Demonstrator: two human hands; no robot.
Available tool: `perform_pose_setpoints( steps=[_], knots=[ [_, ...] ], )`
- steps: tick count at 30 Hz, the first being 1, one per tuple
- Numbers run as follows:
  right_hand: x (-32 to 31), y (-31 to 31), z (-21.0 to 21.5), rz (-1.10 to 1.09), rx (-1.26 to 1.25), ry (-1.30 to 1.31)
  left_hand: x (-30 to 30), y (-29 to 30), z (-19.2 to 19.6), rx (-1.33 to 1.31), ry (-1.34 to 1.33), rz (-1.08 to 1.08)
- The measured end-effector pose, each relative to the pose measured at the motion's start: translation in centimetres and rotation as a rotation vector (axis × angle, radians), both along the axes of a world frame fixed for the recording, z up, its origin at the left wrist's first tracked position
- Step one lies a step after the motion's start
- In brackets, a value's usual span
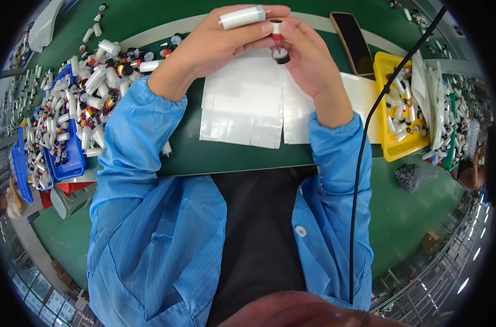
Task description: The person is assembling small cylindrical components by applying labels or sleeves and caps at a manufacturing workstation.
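Observation:
Both my hands are raised close together at the far side of the table. A white plastic cylinder [242, 17] with a clear end and a thin tip lies across my left hand [212, 46], gripped by its closed fingers. Between the two hands is a small part [277, 30] with a black top, a white band and a red band. My right hand [310, 57] pinches it with closed fingers, and the left thumb tip touches or nearly touches it. Just below, a round black-rimmed cap [281, 56] with a pale face shows by the right fingers; whether it joins the small part is unclear.
White plastic-covered sheets [242, 122] lie below the hands. To the left, blue trays [70, 158] overflow with white cylinders and small black, red and yellow parts. A yellow tray [403, 150] and a phone [351, 43] are at right. A black cable [362, 147] crosses the right side.

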State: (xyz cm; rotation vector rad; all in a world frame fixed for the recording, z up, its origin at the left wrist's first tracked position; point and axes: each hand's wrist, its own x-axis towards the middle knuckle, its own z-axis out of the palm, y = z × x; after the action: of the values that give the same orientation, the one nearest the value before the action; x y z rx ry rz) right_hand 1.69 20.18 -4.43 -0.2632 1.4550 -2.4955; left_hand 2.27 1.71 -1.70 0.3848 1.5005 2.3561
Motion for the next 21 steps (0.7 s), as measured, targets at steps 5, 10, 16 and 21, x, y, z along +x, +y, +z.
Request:
perform_pose_setpoints(
  steps=[5, 10, 16, 21],
  knots=[
    [0.5, 1.1, 0.8, -0.046, 0.285, 0.171, 0.3, -1.3, 4.2, -0.087, 0.035, 0.110],
    [6.5, -0.9, 2.2, 0.193, 1.288, 0.731, -3.2, -13.2, 5.8, -0.793, 0.516, 0.453],
    [6.8, -1.8, 1.4, 0.264, 1.326, 0.796, -9.2, -23.9, 4.1, -1.828, 0.366, 0.313],
    [6.5, -1.7, 1.3, 0.247, 1.287, 0.738, -17.4, -19.9, -2.0, -1.676, 0.711, 0.192]
  ],
)
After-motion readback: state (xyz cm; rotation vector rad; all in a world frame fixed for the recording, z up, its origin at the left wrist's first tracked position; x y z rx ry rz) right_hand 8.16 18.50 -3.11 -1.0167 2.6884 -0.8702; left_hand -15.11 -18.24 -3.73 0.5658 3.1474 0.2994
